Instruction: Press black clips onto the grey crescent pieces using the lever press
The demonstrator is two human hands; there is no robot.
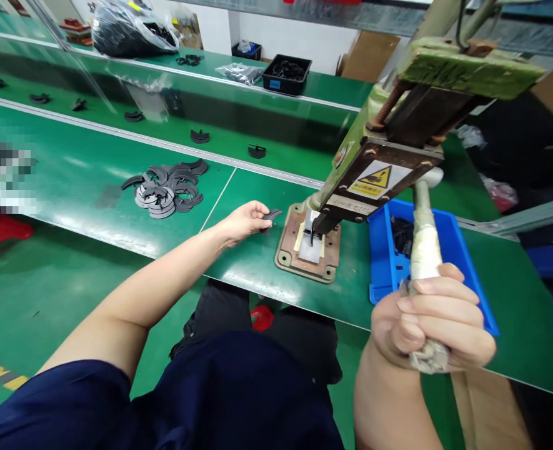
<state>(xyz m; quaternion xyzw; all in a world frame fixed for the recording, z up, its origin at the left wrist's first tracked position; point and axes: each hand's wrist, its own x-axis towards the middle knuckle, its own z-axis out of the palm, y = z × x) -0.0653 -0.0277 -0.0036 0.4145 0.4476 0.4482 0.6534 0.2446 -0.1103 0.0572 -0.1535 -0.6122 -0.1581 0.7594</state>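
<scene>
My left hand (244,222) rests on the green bench and pinches a small black curved part (271,216) just left of the press base (307,257). My right hand (433,324) is closed around the cloth-wrapped press lever (423,234), near its lower end. The green hand press (388,144) stands over the rusty base plate, its black punch tip down above a pale pad. A pile of several black curved parts (167,187) lies on the bench to the left of my left hand.
A blue tray (383,265) holding black parts sits right of the press, behind the lever. Single black parts ride on the green conveyor belt (117,100) beyond. A black bin (286,73) and a plastic bag of parts stand at the far side.
</scene>
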